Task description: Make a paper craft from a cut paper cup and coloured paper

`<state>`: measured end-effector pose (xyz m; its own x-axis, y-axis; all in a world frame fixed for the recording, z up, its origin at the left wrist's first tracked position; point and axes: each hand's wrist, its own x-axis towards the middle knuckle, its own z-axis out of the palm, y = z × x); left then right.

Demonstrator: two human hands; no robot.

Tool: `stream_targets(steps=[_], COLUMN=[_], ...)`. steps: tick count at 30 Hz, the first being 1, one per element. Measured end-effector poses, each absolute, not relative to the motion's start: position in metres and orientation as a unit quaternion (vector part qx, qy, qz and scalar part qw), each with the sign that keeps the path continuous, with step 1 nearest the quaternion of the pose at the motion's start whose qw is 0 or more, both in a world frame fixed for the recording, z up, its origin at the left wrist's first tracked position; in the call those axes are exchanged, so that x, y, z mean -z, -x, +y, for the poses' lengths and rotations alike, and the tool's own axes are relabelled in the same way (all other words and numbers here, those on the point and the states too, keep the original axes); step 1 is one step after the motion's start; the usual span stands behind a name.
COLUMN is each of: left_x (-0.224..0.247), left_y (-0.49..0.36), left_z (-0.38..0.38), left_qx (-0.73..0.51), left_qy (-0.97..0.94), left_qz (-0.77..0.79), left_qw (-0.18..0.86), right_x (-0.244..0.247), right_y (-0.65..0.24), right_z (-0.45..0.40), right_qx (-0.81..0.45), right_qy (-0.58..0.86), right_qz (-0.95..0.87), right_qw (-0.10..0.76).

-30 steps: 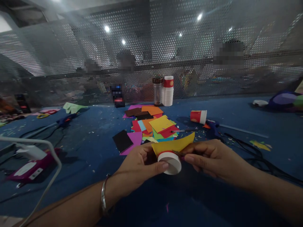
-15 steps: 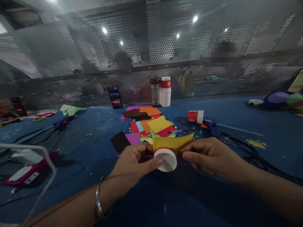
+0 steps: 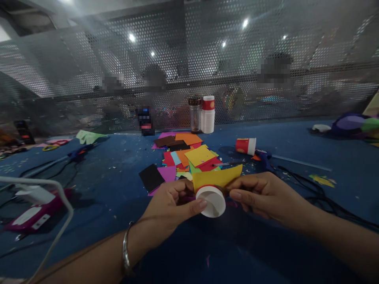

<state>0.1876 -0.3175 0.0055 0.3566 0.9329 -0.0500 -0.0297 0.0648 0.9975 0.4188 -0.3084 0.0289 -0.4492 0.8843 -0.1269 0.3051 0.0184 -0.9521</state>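
Note:
My left hand (image 3: 180,201) grips a paper cup (image 3: 212,203) at its left side, thumb over the white rim and fingers behind. The cup lies tilted, its mouth facing me, with a red band below the rim. A sheet of yellow paper (image 3: 217,177) stands against the far side of the cup. My right hand (image 3: 256,193) pinches the lower right part of that yellow sheet between thumb and fingers. Beyond my hands lies a pile of coloured paper (image 3: 174,157), with a pen (image 3: 226,163) at its right side.
A red paper cup (image 3: 245,146) lies beside a blue glue gun (image 3: 263,156) on the right. A clear bottle (image 3: 195,116) and stacked cups (image 3: 208,116) stand at the back. Left are a magenta power strip (image 3: 29,215), a white cable (image 3: 63,197) and another glue gun (image 3: 79,153).
The cup has shifted slightly right and its mouth has turned more towards me. My left hand has moved a little right with it; the right hand still pinches the yellow paper.

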Motion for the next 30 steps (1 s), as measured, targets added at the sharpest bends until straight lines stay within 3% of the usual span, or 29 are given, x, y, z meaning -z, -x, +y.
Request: stream_targets(steps=[30], left_x=[-0.0074], left_y=[-0.1898], left_z=[-0.3186], left_qx=[-0.398], left_qy=[-0.578], left_qz=[0.419], left_qw=[0.576], right_x=[-0.0250], right_y=[-0.4209], right_z=[-0.3077], right_qx=[-0.523], right_qy=[0.470], right_qz=[-0.666], right_qw=[0.248])
